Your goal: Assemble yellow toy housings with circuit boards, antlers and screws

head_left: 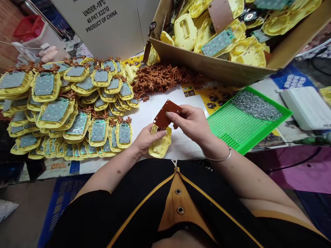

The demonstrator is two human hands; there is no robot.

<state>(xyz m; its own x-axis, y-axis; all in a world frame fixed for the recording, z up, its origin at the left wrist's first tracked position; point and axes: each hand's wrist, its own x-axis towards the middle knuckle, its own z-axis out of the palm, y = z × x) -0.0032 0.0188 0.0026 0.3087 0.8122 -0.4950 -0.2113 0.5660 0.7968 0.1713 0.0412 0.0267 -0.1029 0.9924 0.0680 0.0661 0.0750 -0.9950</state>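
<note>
Between the thumb and fingers of my right hand (pixel 193 120) is a brown circuit board (pixel 165 115), tilted, with small holes along its edges. Just below it, my left hand (pixel 148 137) grips a yellow plastic shell (pixel 159 146), its thumb lying over the shell's upper part. The board's lower edge overlaps the top of the shell, and I cannot tell whether they touch. The inside of the shell faces up. To the left rise stacks of yellow shells (pixel 55 113) fitted with grey-and-green boards and brown antler-like pieces.
A heap of brown antler-like pieces (pixel 160 79) lies behind my hands. A cardboard box (pixel 207 65) holds yellow shells and boards at the back right. A green tray (pixel 232 129) carries many small metal screws (pixel 256 105). A screwdriver-like tool (pixel 312 140) lies far right.
</note>
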